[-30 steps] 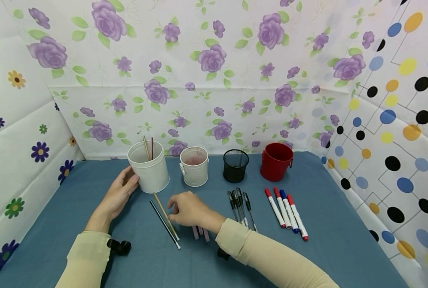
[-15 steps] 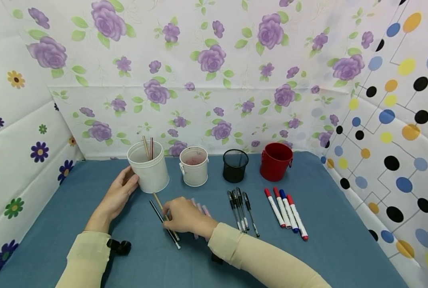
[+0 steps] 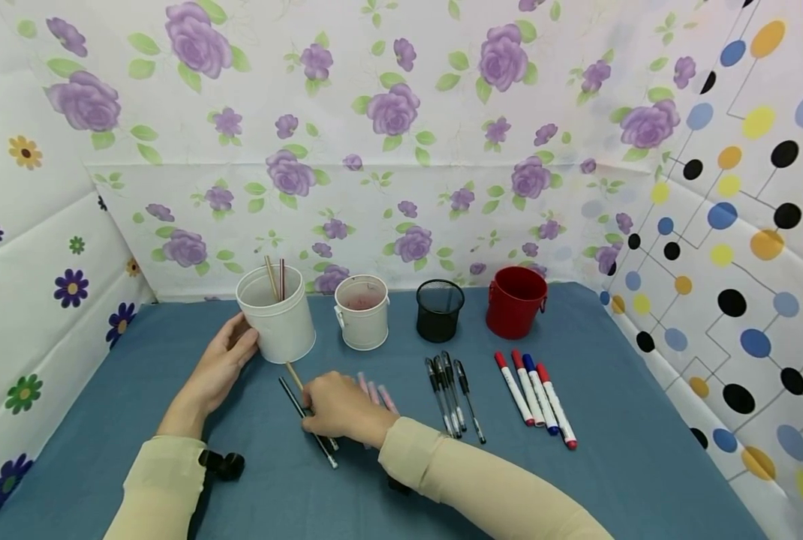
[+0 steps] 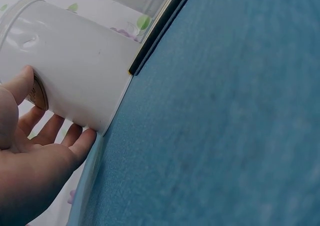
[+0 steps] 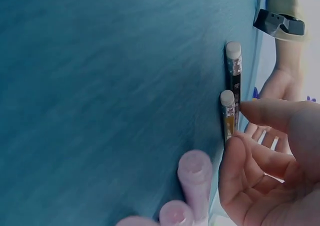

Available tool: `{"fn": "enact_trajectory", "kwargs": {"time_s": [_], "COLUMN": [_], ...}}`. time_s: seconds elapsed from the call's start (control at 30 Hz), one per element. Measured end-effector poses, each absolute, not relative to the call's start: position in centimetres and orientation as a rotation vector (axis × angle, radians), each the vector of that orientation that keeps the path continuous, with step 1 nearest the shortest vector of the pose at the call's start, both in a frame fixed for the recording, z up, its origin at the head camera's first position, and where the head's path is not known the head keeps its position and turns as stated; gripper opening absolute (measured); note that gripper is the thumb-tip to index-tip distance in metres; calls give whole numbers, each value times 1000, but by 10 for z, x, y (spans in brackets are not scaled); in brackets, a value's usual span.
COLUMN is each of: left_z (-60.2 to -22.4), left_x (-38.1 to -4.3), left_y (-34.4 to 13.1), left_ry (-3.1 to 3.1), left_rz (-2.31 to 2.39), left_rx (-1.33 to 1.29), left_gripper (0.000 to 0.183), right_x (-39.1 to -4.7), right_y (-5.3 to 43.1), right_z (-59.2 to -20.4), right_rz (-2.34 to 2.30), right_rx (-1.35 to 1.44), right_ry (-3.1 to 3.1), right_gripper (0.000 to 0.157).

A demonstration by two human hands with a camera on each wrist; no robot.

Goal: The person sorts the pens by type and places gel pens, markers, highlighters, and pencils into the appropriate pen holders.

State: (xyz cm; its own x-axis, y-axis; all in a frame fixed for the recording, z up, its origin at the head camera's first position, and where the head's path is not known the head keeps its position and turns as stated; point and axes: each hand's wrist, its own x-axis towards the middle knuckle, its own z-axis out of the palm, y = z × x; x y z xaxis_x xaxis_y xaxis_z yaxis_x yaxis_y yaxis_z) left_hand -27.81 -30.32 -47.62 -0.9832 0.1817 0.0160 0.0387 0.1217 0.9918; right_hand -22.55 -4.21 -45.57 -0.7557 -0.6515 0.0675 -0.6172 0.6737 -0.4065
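Note:
My left hand [image 3: 215, 367] holds the side of a large white bucket [image 3: 283, 334], thumb in front and fingers behind it in the left wrist view. Two pencils [image 3: 282, 281] stand inside, leaning on its rim. On the cloth in front lie a gold pencil [image 3: 294, 373] and a dark pencil [image 3: 325, 454] side by side. My right hand [image 3: 341, 409] is over them, curled; its thumb and index finger pinch at the gold pencil near its white eraser end. In the right wrist view the thumb tip also overlaps the dark pencil [image 5: 235, 80].
Pinkish-lilac pens [image 3: 388, 399] lie just right of my right hand. Further right are several black-capped pens [image 3: 450, 390] and several whiteboard markers [image 3: 535, 394]. Behind stand a small white bucket [image 3: 363, 326], a black mesh cup [image 3: 438, 319] and a red bucket [image 3: 515, 311].
My right hand has moved left and slightly down from beside the gold pencil onto it, uncovering more of the lilac pens. My left hand stays at the large white bucket.

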Motion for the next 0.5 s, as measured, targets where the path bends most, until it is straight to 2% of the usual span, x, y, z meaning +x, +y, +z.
{"fn": "enact_trajectory", "kwargs": {"time_s": [0.2, 0.4, 0.5], "left_z": [-476, -476, -476], "left_x": [-277, -277, -277], "left_y": [-304, -304, -303], "left_ry": [2273, 2280, 2285], "left_rz": [2001, 1999, 1995], "left_rx": [216, 205, 208], "left_gripper": [84, 85, 84], "right_x": [-223, -220, -219], "right_y": [-52, -59, -62], "right_z": [-452, -451, -450], "right_rz": [-591, -557, -554], "right_rx": [-1021, -1052, -1059], "right_ry": [2833, 2859, 2865], "right_gripper": [11, 30, 34]}}
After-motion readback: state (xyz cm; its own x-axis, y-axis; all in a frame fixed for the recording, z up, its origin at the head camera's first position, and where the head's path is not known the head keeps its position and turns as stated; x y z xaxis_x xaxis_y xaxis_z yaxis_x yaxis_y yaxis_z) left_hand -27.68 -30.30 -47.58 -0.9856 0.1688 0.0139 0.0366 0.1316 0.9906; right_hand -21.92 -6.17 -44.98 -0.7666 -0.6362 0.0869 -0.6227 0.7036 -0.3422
